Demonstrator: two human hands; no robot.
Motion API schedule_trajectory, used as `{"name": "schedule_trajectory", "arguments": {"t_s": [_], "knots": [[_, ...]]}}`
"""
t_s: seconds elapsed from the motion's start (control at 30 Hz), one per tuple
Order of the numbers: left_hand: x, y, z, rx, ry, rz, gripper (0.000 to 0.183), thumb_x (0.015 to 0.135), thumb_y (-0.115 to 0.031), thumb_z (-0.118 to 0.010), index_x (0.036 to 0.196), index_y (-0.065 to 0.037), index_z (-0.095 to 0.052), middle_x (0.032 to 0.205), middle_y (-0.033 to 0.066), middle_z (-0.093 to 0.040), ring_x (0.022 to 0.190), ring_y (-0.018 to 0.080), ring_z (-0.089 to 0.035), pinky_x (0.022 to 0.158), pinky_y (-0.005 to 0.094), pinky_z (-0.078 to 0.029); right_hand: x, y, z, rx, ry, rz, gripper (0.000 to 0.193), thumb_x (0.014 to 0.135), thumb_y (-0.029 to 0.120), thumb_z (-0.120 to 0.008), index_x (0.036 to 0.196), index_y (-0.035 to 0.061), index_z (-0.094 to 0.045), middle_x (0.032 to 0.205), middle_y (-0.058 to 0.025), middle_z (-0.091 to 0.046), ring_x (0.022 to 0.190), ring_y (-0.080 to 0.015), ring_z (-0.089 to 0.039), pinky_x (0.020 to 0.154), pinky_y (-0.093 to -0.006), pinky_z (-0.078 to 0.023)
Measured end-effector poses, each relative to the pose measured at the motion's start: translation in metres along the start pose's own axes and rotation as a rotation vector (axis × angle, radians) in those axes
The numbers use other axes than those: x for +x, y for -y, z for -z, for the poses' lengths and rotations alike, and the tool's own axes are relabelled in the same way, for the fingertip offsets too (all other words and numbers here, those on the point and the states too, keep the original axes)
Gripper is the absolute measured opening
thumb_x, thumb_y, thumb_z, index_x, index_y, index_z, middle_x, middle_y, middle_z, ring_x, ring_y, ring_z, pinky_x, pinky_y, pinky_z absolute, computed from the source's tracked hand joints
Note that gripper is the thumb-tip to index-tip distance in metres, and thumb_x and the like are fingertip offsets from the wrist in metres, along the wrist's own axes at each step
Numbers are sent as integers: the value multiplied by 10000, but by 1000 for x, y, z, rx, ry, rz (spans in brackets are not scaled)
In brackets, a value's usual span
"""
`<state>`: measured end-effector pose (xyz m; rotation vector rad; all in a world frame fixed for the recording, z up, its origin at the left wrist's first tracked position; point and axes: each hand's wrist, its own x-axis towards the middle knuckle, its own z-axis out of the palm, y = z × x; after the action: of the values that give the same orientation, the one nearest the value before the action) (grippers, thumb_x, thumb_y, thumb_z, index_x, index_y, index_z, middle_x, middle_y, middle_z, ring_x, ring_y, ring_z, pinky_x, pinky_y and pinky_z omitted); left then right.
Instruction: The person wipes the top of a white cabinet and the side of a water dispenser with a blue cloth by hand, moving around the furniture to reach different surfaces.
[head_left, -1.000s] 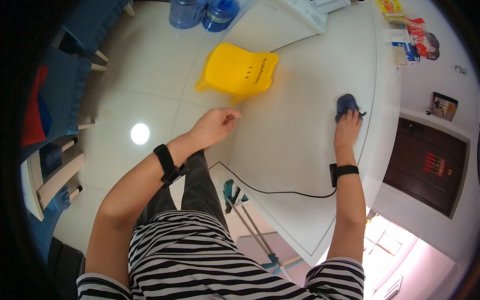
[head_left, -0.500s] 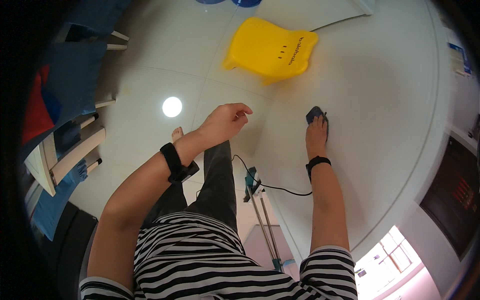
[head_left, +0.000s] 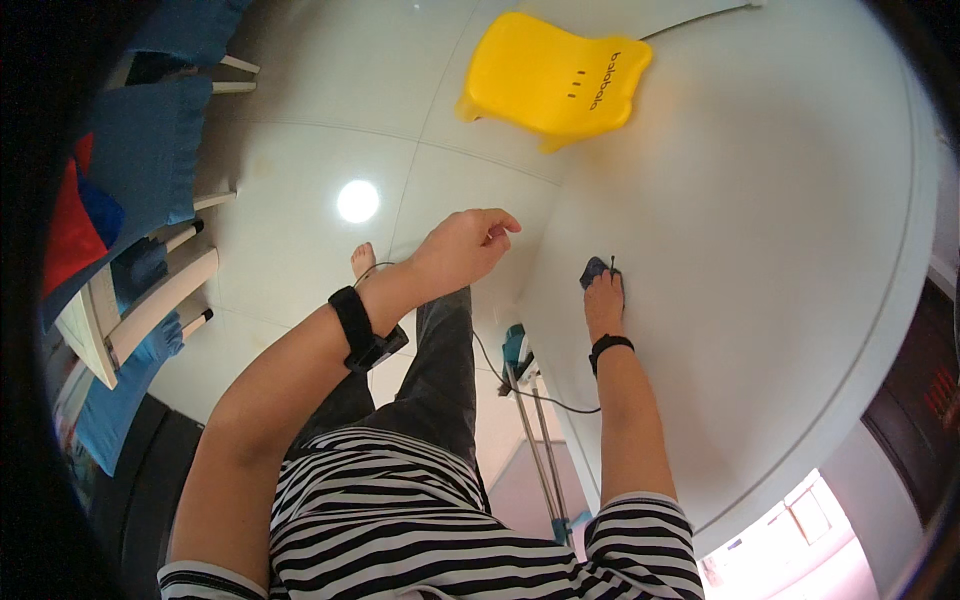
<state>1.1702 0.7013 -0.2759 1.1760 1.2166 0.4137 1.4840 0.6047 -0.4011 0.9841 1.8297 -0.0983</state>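
Observation:
My right hand [head_left: 603, 300] lies on a dark blue-grey cloth [head_left: 597, 270], fingers pressed over it against a broad white tabletop [head_left: 740, 290]. A small dark strip or loop sticks up from the cloth by the fingertips. Over the floor, left of the tabletop's edge, my left hand [head_left: 468, 245] hovers with nothing in it; the fingers are loosely bent and the thumb stands apart from the index finger. Both wrists carry black straps, and the left one bears a small dark device [head_left: 375, 350].
A yellow child's chair [head_left: 560, 75] stands at the tabletop's far left edge. Chairs with blue covers [head_left: 150, 150] line the left side. A thin black cable [head_left: 545, 404] hangs beside a teal-headed pole tool [head_left: 518, 350] by the near edge. The floor [head_left: 300, 180] is pale tile.
My right hand has slid the cloth left and closer to me over the tabletop. My left hand keeps about the same pose. The whole view has shifted slightly.

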Motion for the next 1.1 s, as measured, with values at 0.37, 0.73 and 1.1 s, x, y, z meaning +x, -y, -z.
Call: {"name": "schedule_trajectory", "arguments": {"t_s": [0.37, 0.73, 1.1], "knots": [[-50, -42, 30, -26, 104, -89, 222, 847, -54, -489, 1046, 22, -554, 747, 76, -576, 649, 158, -540, 626, 267, -450, -87, -84, 89, -65, -261, -426, 300, 840, 169, -505, 1113, 76, -586, 1233, -40, -490, 1240, -232, -339, 1035, -415, -233], [-103, -33, 54, 8, 148, -332, 227, 804, -78, -502, 995, 16, -579, 751, 140, -602, 693, 249, -584, 660, 312, -458, -226, -139, 176, -212, -520, -738, 256, 819, 123, -471, 1023, 57, -612, 1165, -48, -522, 1191, -246, -384, 1001, -417, -282], [-113, -4, 28, 33, 173, -295, 251, 803, -87, -499, 1026, -7, -583, 760, 140, -614, 708, 233, -602, 663, 309, -465, -198, -70, 113, -38, -377, -698, 341, 843, 165, -462, 1162, 75, -541, 1257, -54, -455, 1257, -256, -302, 1021, -435, -246]]}}
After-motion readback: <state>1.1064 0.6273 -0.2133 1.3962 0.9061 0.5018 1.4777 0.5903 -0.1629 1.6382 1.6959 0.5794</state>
